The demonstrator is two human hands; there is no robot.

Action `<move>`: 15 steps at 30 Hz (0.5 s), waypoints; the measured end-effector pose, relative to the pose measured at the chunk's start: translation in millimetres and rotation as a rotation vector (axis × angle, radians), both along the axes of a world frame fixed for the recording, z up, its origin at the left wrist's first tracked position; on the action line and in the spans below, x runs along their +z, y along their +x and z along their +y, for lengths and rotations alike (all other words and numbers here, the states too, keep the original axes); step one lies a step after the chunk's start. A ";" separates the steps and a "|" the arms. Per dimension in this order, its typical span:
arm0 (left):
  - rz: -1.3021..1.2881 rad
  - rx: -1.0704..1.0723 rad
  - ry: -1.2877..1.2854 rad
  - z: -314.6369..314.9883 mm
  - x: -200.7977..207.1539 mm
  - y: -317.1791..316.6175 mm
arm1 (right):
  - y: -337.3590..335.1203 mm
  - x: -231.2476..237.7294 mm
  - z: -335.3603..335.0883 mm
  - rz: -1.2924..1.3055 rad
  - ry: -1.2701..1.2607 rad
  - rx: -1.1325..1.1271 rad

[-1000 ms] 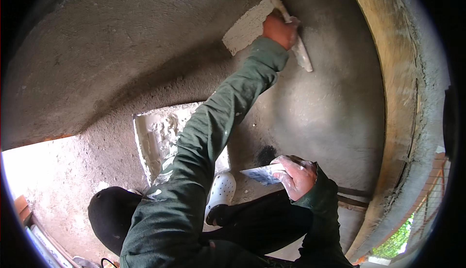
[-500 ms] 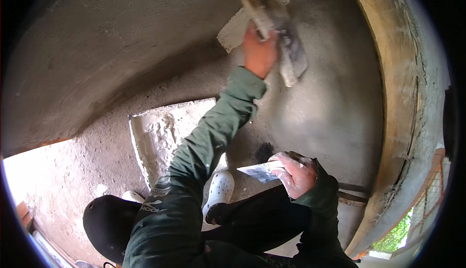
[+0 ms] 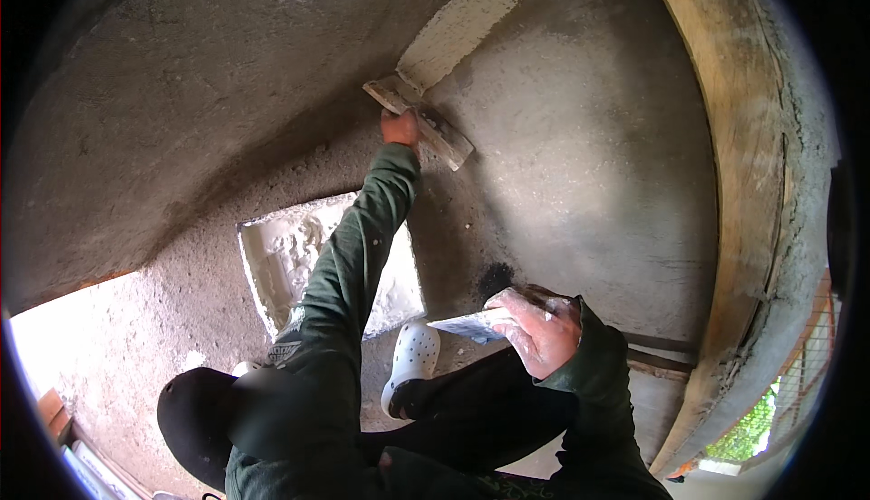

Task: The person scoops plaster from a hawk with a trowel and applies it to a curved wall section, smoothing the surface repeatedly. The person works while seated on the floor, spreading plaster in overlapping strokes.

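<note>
My left hand (image 3: 401,127) is closed on the grip of a plastering trowel (image 3: 444,141), whose long blade lies near the corner where two grey walls meet. Just above the trowel, a strip of pale wet plaster (image 3: 467,24) runs up the wall. Lower down on the right, my right hand (image 3: 544,330), smeared white, grips a putty knife (image 3: 473,324) with a wide flat blade pointing left. Under my left forearm a square tray (image 3: 256,284) of white plaster rests on the floor, partly covered by the sleeve.
My foot in a white clog (image 3: 412,358) stands close to the tray's lower right corner. A wooden beam (image 3: 725,138) curves along the right wall edge. A dark patch (image 3: 495,279) marks the wall's base. Bricks (image 3: 54,414) lie at the far lower left.
My left hand has brought the trowel down and left from the upper wall, uncovering the plaster strip, which looks longer. My right hand with the putty knife has shifted slightly left.
</note>
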State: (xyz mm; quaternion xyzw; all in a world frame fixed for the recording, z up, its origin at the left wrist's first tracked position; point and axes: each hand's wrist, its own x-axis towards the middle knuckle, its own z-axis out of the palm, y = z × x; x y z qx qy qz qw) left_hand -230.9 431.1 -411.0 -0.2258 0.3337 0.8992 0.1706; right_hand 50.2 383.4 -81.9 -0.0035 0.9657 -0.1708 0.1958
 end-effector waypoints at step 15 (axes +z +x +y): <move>0.289 -0.108 -0.428 33.5 -42.4 -47.7 | 1.3 3.1 2.0 -0.050 0.013 -0.028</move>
